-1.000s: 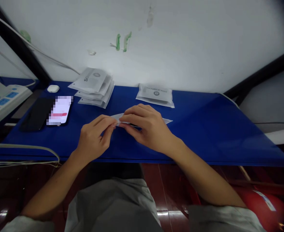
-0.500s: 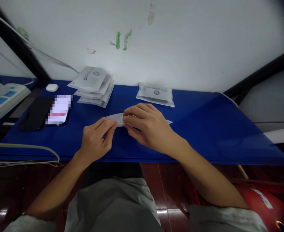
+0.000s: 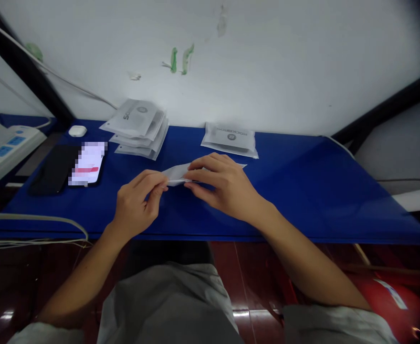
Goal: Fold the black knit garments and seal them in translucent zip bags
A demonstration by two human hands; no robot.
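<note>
Both my hands hold one thin white plastic pouch (image 3: 177, 173) just above the blue table top (image 3: 303, 191). My left hand (image 3: 138, 203) pinches the pouch's left end between thumb and fingers. My right hand (image 3: 222, 186) lies over the pouch's middle, with its fingers curled on the near edge, and hides most of it. A far corner of the pouch sticks out behind my right hand.
A fanned stack of white pouches (image 3: 138, 126) lies at the back left, and a smaller stack (image 3: 230, 139) at the back centre, against the white wall. A phone (image 3: 87, 163), a dark flat case (image 3: 52, 169), a white earbud case (image 3: 77, 130) and a power strip (image 3: 2, 148) lie left.
The pouch has risen a little and tilted, its far corner now showing behind my right hand. Both hands have shifted slightly up and left with it.
</note>
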